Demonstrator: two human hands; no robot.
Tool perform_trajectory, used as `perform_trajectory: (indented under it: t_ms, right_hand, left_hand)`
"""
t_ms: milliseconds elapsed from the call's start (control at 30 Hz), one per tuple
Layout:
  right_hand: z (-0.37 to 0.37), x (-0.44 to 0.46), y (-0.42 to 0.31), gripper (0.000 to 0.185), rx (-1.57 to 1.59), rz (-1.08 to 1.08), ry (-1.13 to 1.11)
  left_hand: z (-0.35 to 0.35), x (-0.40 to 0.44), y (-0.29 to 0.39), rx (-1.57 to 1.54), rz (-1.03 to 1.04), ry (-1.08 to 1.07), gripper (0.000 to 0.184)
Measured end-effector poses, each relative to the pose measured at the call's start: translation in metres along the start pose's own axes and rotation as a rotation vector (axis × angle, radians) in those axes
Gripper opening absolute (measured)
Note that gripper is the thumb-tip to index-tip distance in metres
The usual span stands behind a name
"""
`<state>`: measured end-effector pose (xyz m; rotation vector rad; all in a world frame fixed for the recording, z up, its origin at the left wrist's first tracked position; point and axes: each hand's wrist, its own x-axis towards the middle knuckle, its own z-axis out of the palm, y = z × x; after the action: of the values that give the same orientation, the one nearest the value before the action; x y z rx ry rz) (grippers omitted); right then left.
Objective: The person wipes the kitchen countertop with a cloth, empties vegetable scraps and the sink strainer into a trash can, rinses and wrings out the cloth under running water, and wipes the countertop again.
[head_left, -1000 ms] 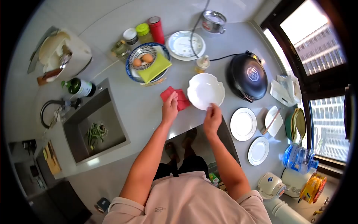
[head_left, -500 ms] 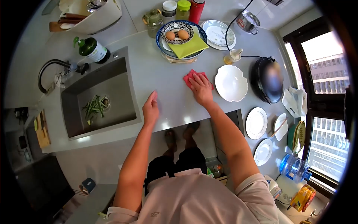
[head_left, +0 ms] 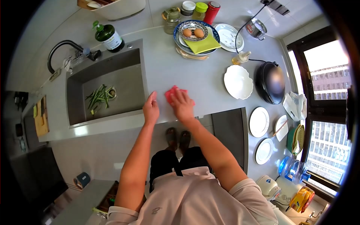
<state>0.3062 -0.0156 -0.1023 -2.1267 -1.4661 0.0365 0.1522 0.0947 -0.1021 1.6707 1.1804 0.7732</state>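
Observation:
A red cloth (head_left: pixel 173 94) lies on the grey countertop (head_left: pixel 165 60), pressed under the fingers of my right hand (head_left: pixel 183 108). Part of the cloth is hidden by that hand. To its left, my left hand (head_left: pixel 151 109) hovers by the counter's front edge near the sink's right rim, with nothing visible in it and its fingers extended. The steel sink (head_left: pixel 129 75) holds green vegetable pieces (head_left: pixel 99 98) beside the drain. A white scalloped bowl (head_left: pixel 238 82) stands to the right of the cloth.
Behind are a blue-rimmed plate stack (head_left: pixel 180 45) with two eggs, a green napkin (head_left: pixel 202 45) and several jars. A black pan (head_left: pixel 270 82), an oil bottle (head_left: pixel 241 57) and white plates (head_left: pixel 259 122) stand on the right. A soap bottle (head_left: pixel 108 37) is behind the sink.
My right hand has drawn the red cloth left and toward me, closer to my left hand. The view has shifted, so the sink and dishes appear further right.

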Motion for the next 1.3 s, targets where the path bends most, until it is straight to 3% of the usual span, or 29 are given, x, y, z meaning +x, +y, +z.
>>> perform_trajectory:
  t_ms: [100,267,367,467,567,633,700,733,833,933,1033,1167,1300]
  right_hand:
    - [-0.025,-0.024,0.030,0.039,-0.158,0.113,0.099]
    - [-0.004,-0.041,-0.013,0.063,-0.269,0.333,-0.060]
    - [0.018,-0.044,-0.072,0.063,-0.166,0.173,-0.213]
    - [0.028,-0.026,-0.100,0.064,-0.093,-0.016,-0.202]
    - [0.033,-0.013,-0.065,0.061,-0.097,0.116,-0.212]
    - [0.024,0.013,-0.033,0.058,-0.178,0.335,-0.051]
    - [0.028,0.041,-0.013,0.057,-0.333,0.422,0.142]
    - [0.031,0.055,-0.017,0.056,-0.348,0.482,0.129]
    - [0.058,0.082,-0.048,0.057,-0.263,0.375,-0.005]
    - [0.078,0.084,-0.099,0.055,-0.166,0.101,-0.052]
    - [0.065,0.073,-0.093,0.054,-0.146,-0.040,-0.068]
    - [0.048,0.062,-0.038,0.058,-0.306,0.297,-0.011]
    - [0.061,0.121,-0.016,0.058,-0.270,0.422,0.043]
  left_hand:
    - [-0.020,-0.012,0.009,0.005,-0.082,0.025,0.042]
    - [-0.038,-0.022,-0.006,-0.054,-0.091,0.091,0.041]
    - [-0.047,-0.024,-0.012,-0.019,-0.073,0.083,0.040]
    - [-0.054,-0.011,-0.022,-0.071,-0.093,0.093,0.040]
    - [-0.062,0.012,-0.022,-0.046,-0.068,0.026,0.043]
    - [-0.066,0.023,-0.024,-0.058,-0.058,-0.003,0.044]
    - [-0.067,0.038,-0.019,-0.091,-0.054,-0.036,0.046]
    - [-0.068,0.043,-0.020,-0.090,-0.075,-0.050,0.045]
    - [-0.066,0.056,-0.026,-0.068,-0.076,-0.096,0.045]
    - [-0.070,0.067,-0.033,-0.065,-0.059,-0.109,0.044]
    - [-0.076,0.081,-0.037,-0.064,-0.037,-0.117,0.045]
    - [-0.073,0.088,-0.041,-0.086,-0.056,-0.136,0.044]
    - [-0.079,0.089,-0.031,-0.071,-0.082,-0.181,0.045]
